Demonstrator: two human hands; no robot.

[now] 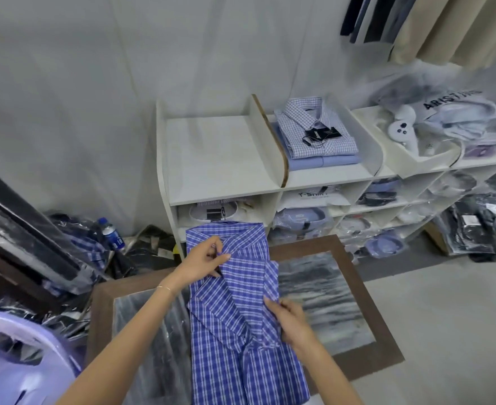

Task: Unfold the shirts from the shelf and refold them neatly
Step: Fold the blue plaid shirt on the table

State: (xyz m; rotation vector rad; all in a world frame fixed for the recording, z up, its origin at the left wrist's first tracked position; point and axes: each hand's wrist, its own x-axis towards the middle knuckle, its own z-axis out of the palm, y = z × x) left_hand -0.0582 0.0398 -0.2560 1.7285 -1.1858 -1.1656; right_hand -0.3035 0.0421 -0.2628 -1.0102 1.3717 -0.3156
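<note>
A blue and white checked shirt (240, 331) lies lengthwise on a framed glass panel (328, 290) in front of me, collar end toward the shelf. My left hand (204, 263) pinches the fabric near the collar. My right hand (292, 323) grips the shirt's right edge at mid-length. A white shelf unit (220, 159) stands behind; its top left bay is bare. The middle bay holds a folded white checked shirt (313, 127) with a black tag, stacked on a folded light blue shirt (325, 162).
Lower cubbies (308, 217) hold bagged and folded shirts. The right bay carries a white handheld device (401, 130) and bagged clothes. A lilac plastic stool (16, 355) is at lower left, a water bottle (111, 233) and bagged garments on the floor, hanging clothes top right.
</note>
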